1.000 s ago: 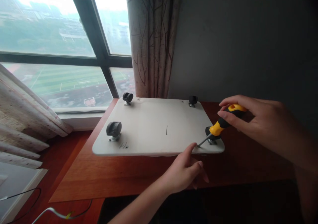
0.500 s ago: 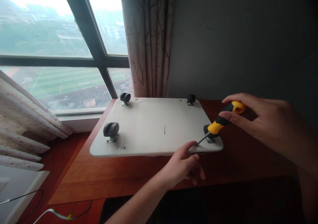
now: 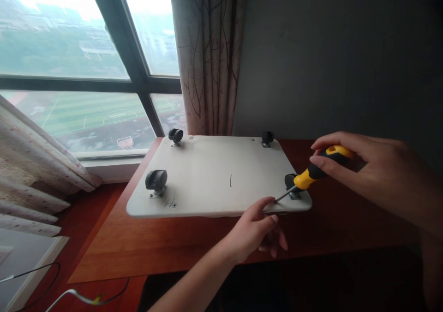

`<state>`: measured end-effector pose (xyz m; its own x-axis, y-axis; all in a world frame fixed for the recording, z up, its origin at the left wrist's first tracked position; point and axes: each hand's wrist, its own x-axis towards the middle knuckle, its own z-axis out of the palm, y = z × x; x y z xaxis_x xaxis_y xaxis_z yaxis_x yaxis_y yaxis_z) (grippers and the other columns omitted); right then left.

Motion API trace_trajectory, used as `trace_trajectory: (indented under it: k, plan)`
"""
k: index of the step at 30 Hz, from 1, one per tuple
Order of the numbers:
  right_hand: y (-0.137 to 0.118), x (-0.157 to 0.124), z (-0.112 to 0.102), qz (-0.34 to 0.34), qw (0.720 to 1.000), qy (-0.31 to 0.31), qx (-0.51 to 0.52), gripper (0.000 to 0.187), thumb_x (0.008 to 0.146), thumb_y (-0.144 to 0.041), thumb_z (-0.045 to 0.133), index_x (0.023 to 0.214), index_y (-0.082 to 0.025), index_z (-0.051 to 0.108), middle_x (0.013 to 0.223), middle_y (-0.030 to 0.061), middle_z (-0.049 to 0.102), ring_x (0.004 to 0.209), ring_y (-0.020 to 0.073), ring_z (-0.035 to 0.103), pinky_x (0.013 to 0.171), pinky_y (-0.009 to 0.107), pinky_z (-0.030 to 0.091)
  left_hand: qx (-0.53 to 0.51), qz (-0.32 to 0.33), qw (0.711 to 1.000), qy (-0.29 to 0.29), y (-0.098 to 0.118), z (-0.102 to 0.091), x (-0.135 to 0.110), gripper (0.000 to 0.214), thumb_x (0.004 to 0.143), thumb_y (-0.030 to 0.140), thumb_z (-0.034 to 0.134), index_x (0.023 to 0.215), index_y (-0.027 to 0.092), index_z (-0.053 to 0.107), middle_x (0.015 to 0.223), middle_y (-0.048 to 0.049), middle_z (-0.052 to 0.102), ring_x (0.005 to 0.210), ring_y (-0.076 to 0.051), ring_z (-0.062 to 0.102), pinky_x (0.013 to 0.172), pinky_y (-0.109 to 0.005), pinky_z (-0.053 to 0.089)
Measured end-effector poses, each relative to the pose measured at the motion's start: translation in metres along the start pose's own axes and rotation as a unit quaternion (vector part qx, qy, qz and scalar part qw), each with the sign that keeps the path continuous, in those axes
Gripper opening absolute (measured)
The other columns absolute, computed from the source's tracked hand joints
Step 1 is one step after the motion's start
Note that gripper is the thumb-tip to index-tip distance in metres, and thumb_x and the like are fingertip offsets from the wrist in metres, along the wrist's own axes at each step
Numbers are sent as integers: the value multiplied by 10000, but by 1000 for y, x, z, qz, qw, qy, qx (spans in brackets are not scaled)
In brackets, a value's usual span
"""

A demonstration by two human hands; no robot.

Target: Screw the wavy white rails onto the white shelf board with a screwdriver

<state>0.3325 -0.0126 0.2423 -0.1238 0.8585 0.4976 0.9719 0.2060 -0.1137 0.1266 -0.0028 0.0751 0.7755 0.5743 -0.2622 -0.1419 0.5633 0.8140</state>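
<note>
A white board with rounded corners lies on the reddish-brown table. Black casters stand wheels-up at its corners, among them the near-left caster and the near-right caster. My right hand grips the yellow and black handle of a screwdriver, held at a slant beside the near-right caster. The screwdriver's tip meets the board near its front edge. My left hand has its index fingertip at that tip, thumb and other fingers apart below the edge. Any screw under the tip is hidden.
A window with a dark frame fills the left side, with curtains on both sides of it. A grey wall stands behind the table. Cables hang at the lower left, above the red floor.
The screwdriver's handle has tipped lower and to the right, and my right hand has turned and shifted slightly right with it. My left hand stays at the tip.
</note>
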Motion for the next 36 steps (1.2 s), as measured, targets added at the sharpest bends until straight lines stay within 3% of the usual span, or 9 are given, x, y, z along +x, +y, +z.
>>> trace_trajectory:
  k: [5, 8, 11, 14, 19, 25, 28, 31, 36]
  plan:
    - [6, -4, -2, -32, 999, -33, 26, 266, 830, -372, 519, 1064, -331, 637, 1039, -44, 740, 874, 193, 722, 700, 294, 521, -30, -8, 1000, -1, 2, -1, -1, 709, 874, 357, 586, 1494, 139, 318, 654, -47, 705, 451, -123, 569, 422, -201, 222]
    - [7, -5, 0, -21, 999, -32, 15, 274, 854, -452, 544, 1080, -326, 635, 1053, -30, 736, 862, 202, 715, 703, 307, 524, -42, -18, 999, 4, 5, 0, -2, 732, 853, 368, 607, 1489, 133, 330, 647, -39, 697, 446, -123, 569, 426, -202, 218]
    - [7, -3, 2, 10, 1000, -16, -3, 321, 846, -603, 596, 993, -325, 660, 924, -35, 749, 748, 203, 698, 666, 319, 517, -50, -23, 998, 13, 8, 1, -2, 738, 838, 362, 619, 1482, 131, 344, 646, -36, 694, 443, -119, 564, 429, -202, 214]
    - [8, -4, 0, 12, 1000, -23, 4, 249, 869, -549, 580, 965, -337, 670, 908, -49, 750, 703, 186, 686, 631, 305, 511, -57, -29, 998, 17, 9, 1, -2, 732, 835, 352, 617, 1481, 132, 350, 652, -41, 694, 447, -117, 561, 426, -200, 210]
    - [12, -9, -2, -30, 998, -54, 29, 291, 854, -402, 544, 1132, -359, 617, 1144, -49, 717, 948, 204, 715, 679, 285, 534, -71, -36, 997, -5, 10, -4, -2, 732, 855, 333, 611, 1496, 131, 322, 682, -49, 699, 470, -121, 570, 428, -192, 244]
    - [9, -7, 1, 10, 1000, -16, 13, 276, 886, -599, 558, 989, -365, 661, 940, -74, 750, 772, 182, 708, 681, 299, 521, -59, -30, 998, -6, 11, -5, -1, 663, 888, 331, 580, 1471, 134, 333, 682, -46, 694, 480, -119, 570, 438, -187, 286]
    - [11, -8, -1, -2, 1000, -16, 17, 215, 883, -497, 553, 1016, -364, 659, 1000, -73, 745, 829, 180, 710, 730, 299, 519, -27, -39, 999, 4, 16, -2, 0, 625, 888, 319, 552, 1450, 138, 347, 663, -40, 689, 464, -121, 561, 428, -187, 281]
    - [15, -11, -5, -27, 999, -33, 20, 272, 843, -422, 553, 1096, -369, 637, 1108, -67, 725, 886, 186, 705, 739, 298, 520, 45, -67, 997, 7, 26, 1, 1, 551, 877, 260, 512, 1400, 139, 389, 620, -20, 667, 447, -126, 560, 423, -186, 301]
    - [14, -12, -4, -32, 999, -37, 23, 268, 868, -493, 577, 1097, -367, 638, 1076, -55, 736, 858, 197, 708, 721, 305, 519, 206, -91, 974, -14, 47, 4, 7, 502, 854, 173, 473, 1350, 127, 412, 615, -2, 648, 442, -132, 568, 444, -197, 392]
